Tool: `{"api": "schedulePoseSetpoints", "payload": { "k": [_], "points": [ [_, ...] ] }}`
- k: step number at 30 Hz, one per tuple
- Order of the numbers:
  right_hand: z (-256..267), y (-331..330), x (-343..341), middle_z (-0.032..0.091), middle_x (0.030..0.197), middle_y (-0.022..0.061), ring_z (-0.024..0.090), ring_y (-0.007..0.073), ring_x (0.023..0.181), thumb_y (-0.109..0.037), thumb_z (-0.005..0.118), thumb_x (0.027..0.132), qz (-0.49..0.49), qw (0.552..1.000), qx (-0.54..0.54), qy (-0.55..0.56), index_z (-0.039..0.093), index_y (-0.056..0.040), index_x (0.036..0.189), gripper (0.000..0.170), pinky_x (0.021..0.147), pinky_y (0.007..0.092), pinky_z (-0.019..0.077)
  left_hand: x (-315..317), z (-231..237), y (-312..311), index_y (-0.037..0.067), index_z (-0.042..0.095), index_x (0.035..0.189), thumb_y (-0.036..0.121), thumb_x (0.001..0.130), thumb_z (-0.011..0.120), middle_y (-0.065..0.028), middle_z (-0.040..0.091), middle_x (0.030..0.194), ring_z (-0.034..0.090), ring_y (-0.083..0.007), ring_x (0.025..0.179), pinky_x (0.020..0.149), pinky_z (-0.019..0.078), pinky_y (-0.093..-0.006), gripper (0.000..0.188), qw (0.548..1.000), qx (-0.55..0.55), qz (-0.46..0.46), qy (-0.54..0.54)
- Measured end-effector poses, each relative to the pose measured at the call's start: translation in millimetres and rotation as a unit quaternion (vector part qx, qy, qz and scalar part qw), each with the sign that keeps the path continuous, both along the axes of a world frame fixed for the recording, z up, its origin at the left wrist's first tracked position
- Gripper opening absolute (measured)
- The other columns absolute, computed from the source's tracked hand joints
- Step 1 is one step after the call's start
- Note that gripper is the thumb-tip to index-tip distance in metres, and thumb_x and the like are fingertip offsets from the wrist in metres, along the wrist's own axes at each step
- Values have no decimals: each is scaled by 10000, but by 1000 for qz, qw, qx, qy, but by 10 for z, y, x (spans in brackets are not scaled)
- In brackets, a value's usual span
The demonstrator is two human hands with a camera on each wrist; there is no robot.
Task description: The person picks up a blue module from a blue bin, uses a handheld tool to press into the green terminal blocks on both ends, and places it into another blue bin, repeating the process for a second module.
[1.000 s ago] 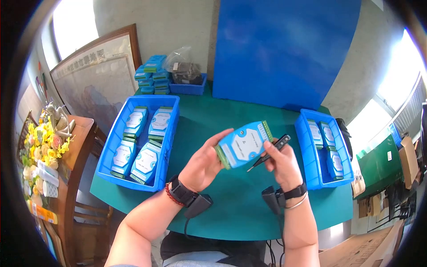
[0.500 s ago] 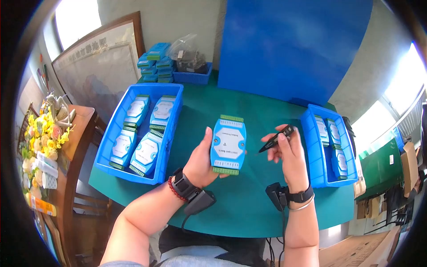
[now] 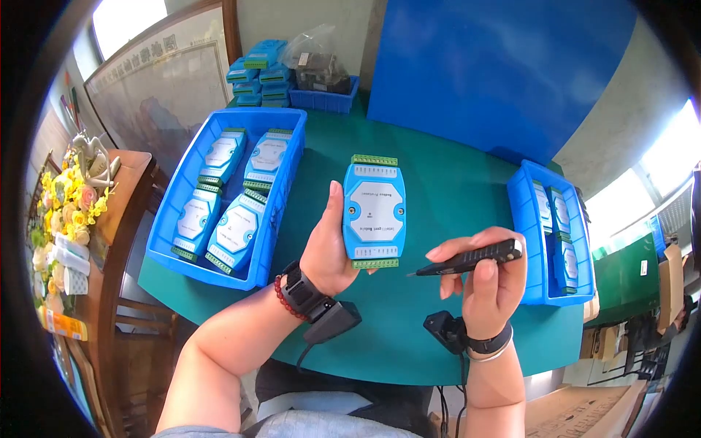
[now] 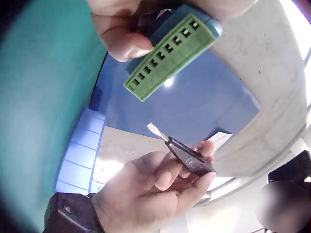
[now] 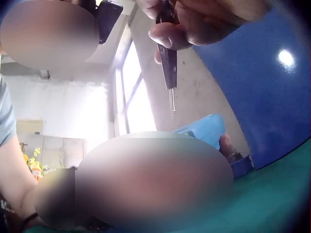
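1. By the fingers of the left hand (image 3: pixel 326 248), a blue-and-white module (image 3: pixel 374 212) is gripped above the green surface (image 3: pixel 445 197), its label exposed.
2. By the right hand (image 3: pixel 493 281), a black screwdriver (image 3: pixel 471 259) is held in curled fingers — its tip pointed toward nine o'clock, near the module's lower end, not touching.
3. At nine o'clock from the module, four similar units (image 3: pixel 237 228) are held in a blue bin (image 3: pixel 290 171).
4. At three o'clock, more units (image 3: pixel 561 212) are contained in a narrower bin (image 3: pixel 526 233).
5. At eleven — a stack (image 3: pixel 263 73).

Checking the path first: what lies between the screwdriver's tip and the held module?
In the head view that gap is bare, only green tabletop showing between screwdriver and held module; the left wrist view agrees.
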State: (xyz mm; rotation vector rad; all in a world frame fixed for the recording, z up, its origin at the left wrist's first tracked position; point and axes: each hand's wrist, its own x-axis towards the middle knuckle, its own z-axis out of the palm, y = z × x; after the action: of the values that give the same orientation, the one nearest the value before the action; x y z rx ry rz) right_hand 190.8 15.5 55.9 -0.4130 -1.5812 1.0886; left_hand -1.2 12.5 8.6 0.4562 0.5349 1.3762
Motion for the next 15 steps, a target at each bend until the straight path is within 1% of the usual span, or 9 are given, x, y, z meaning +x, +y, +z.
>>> {"api": "schedulePoseSetpoints", "payload": {
  "k": [2, 3, 6, 9, 12, 15],
  "points": [
    [-43, -9, -26, 655, 917, 227, 544, 97, 570, -244, 513, 967, 8, 1000, 26, 10, 418, 13, 1061, 290, 514, 201, 456, 4, -4, -3, 100, 460, 1296, 679, 909, 268, -103, 645, 1038, 671, -180, 717, 396, 476, -256, 723, 1000, 2, -10, 0],
    [-38, -11, -17, 651, 929, 230, 561, 111, 589, -253, 529, 959, 7, 1000, 28, 2, 410, 8, 1056, 302, 539, 217, 480, 2, -8, -7, 99, 462, 1294, 680, 909, 265, -104, 644, 1039, 672, -180, 719, 398, 477, -257, 724, 1000, 4, -14, 0],
    [-45, -14, -9, 647, 941, 229, 561, 114, 600, -237, 527, 960, 11, 1000, 24, -9, 413, 6, 1064, 288, 560, 231, 492, -28, -40, -13, 85, 467, 1291, 664, 918, 275, -108, 640, 1059, 673, -199, 799, 484, 526, -281, 714, 998, 40, -42, -5],
    [-81, 12, -46, 644, 950, 228, 563, 114, 615, -228, 523, 962, 23, 999, 38, -1, 414, 5, 1073, 281, 569, 234, 490, 71, 48, -23, 70, 468, 1291, 637, 931, 293, -116, 627, 1097, 653, -227, 919, 662, 563, -332, 695, 999, -27, 27, -7],
    [-95, 34, -38, 641, 955, 231, 558, 112, 618, -223, 520, 963, 42, 998, 51, -7, 414, 8, 1080, 279, 574, 237, 490, 47, -14, -21, 58, 465, 1296, 611, 942, 311, -121, 614, 1130, 621, -248, 1007, 816, 537, -379, 675, 1000, 9, 12, -9],
    [-85, 16, -29, 640, 951, 232, 547, 111, 605, -228, 522, 961, 37, 998, 49, 0, 418, 9, 1080, 284, 570, 235, 488, 48, -18, -18, 55, 462, 1298, 605, 945, 314, -120, 611, 1133, 622, -251, 1006, 834, 530, -386, 670, 1000, 5, 13, -10]
  ]
}}
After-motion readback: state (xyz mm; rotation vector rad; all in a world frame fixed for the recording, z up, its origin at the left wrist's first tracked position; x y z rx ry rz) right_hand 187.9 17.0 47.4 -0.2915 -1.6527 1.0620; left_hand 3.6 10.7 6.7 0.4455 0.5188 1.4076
